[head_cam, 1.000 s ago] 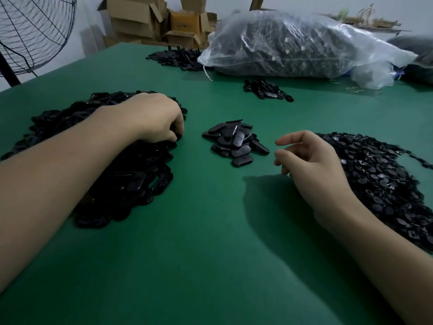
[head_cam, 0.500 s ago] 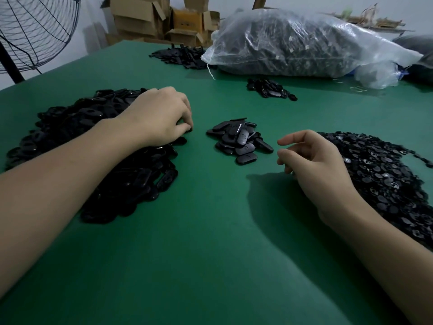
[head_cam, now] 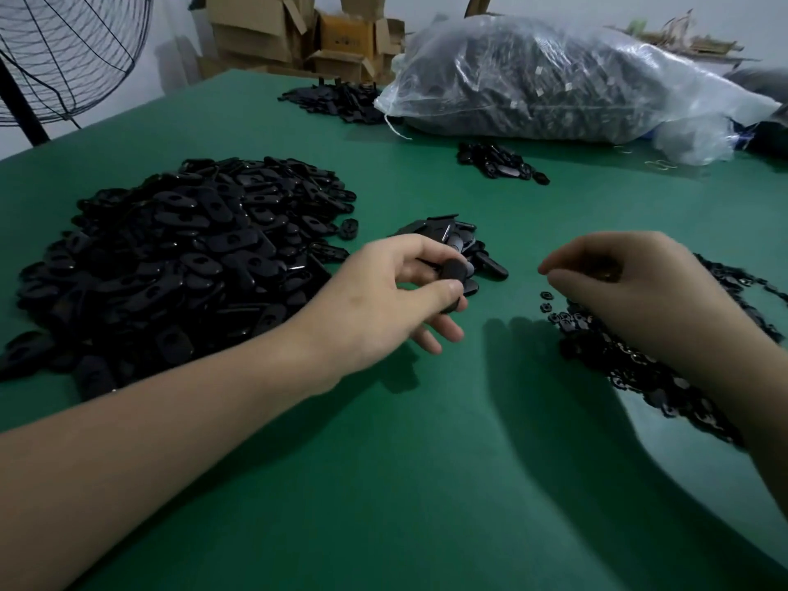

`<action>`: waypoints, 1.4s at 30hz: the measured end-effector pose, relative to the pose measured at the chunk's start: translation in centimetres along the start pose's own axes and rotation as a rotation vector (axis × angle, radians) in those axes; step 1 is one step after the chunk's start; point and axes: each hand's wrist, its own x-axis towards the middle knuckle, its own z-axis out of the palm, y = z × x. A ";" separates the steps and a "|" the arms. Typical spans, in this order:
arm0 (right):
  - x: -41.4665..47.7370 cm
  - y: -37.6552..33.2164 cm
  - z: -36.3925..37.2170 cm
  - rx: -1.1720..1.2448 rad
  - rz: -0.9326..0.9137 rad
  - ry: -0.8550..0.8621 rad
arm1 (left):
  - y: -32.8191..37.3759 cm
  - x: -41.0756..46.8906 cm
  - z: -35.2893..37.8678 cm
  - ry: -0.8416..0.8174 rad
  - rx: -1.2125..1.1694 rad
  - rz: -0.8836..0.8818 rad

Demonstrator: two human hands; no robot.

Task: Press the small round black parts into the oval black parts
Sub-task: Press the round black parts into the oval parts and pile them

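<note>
Oval part [head_cam: 453, 273] upright in left hand [head_cam: 375, 309]

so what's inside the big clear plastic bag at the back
The clear plastic bag is packed with small dark pieces and pale flecks; the crinkled film blurs them, so their shape cannot be told.

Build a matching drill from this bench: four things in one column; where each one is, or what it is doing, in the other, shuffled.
1. left hand
2. right hand
3. clear bag
4. fan

a. far side of the table
b. over the round-parts pile
c. beyond the table's far left corner
d. grips an oval part

Pairs: 1-d, 2-b, 3-a, 4-c
</note>
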 end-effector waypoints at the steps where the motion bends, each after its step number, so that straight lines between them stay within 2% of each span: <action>1: 0.1 0.1 -0.1 -0.118 -0.011 -0.023 | -0.2 -0.2 0.0 0.001 0.013 0.008; 4: 0.1 0.4 0.3 -0.365 -0.048 -0.078 | -0.6 -0.5 -0.2 0.023 0.036 0.004; 6: 0.0 0.5 0.5 -0.424 -0.073 -0.059 | -0.8 -0.6 -0.4 0.026 0.059 -0.003; 12: -0.1 0.5 1.0 -0.426 -0.079 -0.012 | -1.5 -1.0 -0.5 -0.012 0.132 0.015; 20: 0.0 0.6 1.7 -0.403 -0.102 0.036 | -0.9 -1.2 -0.1 0.004 0.089 0.019; 22: -0.2 0.3 1.7 -0.205 -0.066 0.091 | -0.8 -1.3 0.2 0.014 0.083 -0.002; 23: -0.4 -0.1 1.6 0.003 -0.013 0.083 | -0.7 -1.4 0.3 0.026 0.094 -0.002; 26: -1.2 -1.9 1.8 0.765 0.185 -0.118 | -0.9 -1.8 0.3 0.073 0.132 0.043; 28: -1.7 -2.7 2.5 0.987 0.257 -0.229 | -1.2 -2.4 0.3 0.097 0.152 0.073; 31: -2.1 -3.2 3.5 1.103 0.306 -0.313 | -1.5 -3.2 0.0 0.096 0.174 0.096; 35: -2.4 -3.7 4.1 1.191 0.332 -0.365 | -1.2 -3.0 -0.5 0.080 0.073 0.121; 38: -2.7 -4.0 4.3 1.200 0.321 -0.377 | -1.0 -2.8 -0.7 0.060 -0.041 0.136; 42: -3.0 -4.5 4.6 1.172 0.310 -0.348 | -1.2 -3.0 -0.6 0.090 -0.048 0.128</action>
